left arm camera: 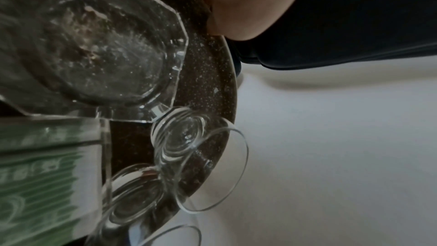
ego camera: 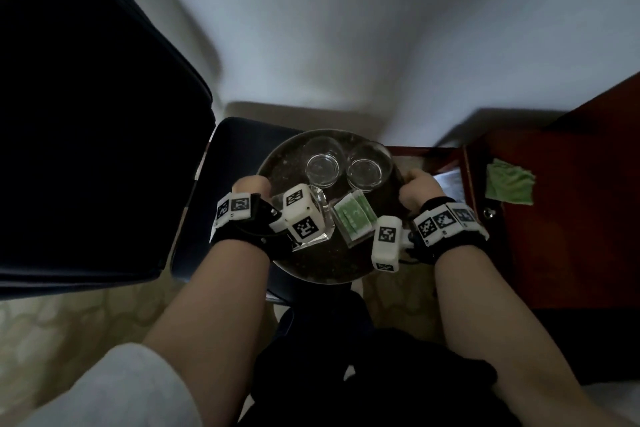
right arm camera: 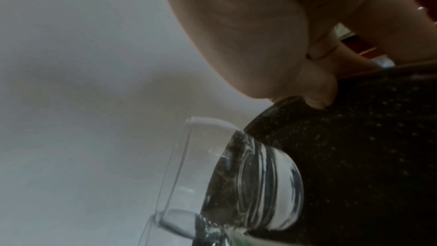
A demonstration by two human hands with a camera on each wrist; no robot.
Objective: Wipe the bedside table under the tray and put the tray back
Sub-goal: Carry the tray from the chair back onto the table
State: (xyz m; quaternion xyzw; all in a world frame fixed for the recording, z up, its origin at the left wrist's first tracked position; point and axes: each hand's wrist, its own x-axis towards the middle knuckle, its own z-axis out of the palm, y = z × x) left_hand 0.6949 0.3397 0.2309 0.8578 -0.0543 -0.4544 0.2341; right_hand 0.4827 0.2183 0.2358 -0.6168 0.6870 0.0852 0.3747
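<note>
i hold the round dark speckled tray (ego camera: pixel 311 260) with both hands, one on each side of the rim, so the load stays balanced. my left hand (ego camera: pixel 250 186) grips the left rim; in the left wrist view a thumb (left arm camera: pixel 236 12) lies on the rim, and what the other fingers do is hidden. my right hand (ego camera: pixel 417 189) grips the right rim, with a fingertip (right arm camera: pixel 319 91) curled over the edge in the right wrist view. both grips look closed on the tray, none loose.

the tray is off the bedside table (ego camera: pixel 571 218). it hangs in front of me, between the dark chair (ego camera: pixel 225 156) on my left and the red-brown surface on my right, with carpet below. whether it touches the chair seat i cannot tell. my guess: it is being carried aside so the surface can be wiped.

the tray looks roughly level, face up. being round, it has no long axis to speak of. two clear glasses (ego camera: pixel 322 168) stand upright at the far side, just beside each other, a faceted glass dish (left arm camera: pixel 94 44) and a clear holder with green packets (ego camera: pixel 353 218) on the near side.

a green cloth (ego camera: pixel 509 182) lies on the bedside table, ready for wiping. risk, as i judge it: any tilt and the glasses slide.
</note>
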